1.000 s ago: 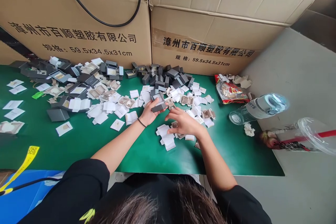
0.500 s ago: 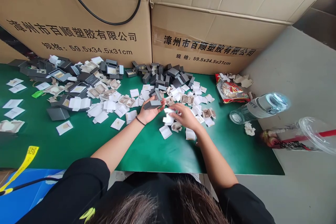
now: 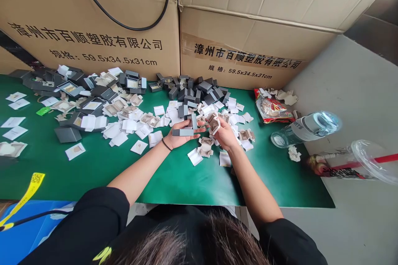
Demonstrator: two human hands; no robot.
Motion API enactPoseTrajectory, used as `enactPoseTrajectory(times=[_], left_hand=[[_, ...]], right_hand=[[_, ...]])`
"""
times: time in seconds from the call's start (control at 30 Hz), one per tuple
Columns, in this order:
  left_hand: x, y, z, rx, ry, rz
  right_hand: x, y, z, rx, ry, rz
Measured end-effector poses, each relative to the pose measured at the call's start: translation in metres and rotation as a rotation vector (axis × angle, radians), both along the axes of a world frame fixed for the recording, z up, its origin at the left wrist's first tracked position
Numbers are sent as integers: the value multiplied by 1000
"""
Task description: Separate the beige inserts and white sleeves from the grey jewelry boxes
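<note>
My left hand [image 3: 178, 136] is closed around a small grey box [image 3: 183, 131], held just above the green mat [image 3: 93, 165]. My right hand [image 3: 224, 134] is beside it, pinching a beige folded insert [image 3: 214, 122] lifted off the mat. Below the hands lie a white card [image 3: 195, 156], another beige insert [image 3: 205, 147] and a second white card [image 3: 224, 159]. A heap of grey boxes [image 3: 199, 90] sits just beyond the hands, with scattered white cards [image 3: 130, 126] to the left.
Two big cardboard cartons [image 3: 236, 49] stand along the back of the mat. A snack bag [image 3: 273, 109], a clear bottle [image 3: 306, 127] on its side and a plastic cup [image 3: 373, 161] lie at the right. More grey boxes [image 3: 66, 134] and cards spread to the left.
My right hand has lifted from the cards on the mat and now holds a beige insert up beside the grey box. My left hand has turned the box flatter.
</note>
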State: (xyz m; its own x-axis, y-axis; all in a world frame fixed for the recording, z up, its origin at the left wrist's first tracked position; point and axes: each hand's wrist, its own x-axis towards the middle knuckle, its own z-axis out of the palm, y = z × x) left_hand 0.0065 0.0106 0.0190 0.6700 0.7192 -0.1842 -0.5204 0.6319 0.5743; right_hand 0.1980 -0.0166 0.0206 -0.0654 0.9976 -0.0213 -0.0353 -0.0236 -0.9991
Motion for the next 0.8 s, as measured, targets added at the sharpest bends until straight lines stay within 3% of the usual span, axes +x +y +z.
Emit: enactPoseTrajectory(times=[0.17, 0.37, 0.8], left_hand=[[0, -1, 2, 20, 13, -40], [1, 0, 0, 17, 9, -28], [1, -1, -1, -36, 1, 15]], right_hand=[[-5, -4, 4, 54, -88, -43], [-7, -5, 6, 15, -94, -76], [-6, -7, 7, 179, -262, -108]])
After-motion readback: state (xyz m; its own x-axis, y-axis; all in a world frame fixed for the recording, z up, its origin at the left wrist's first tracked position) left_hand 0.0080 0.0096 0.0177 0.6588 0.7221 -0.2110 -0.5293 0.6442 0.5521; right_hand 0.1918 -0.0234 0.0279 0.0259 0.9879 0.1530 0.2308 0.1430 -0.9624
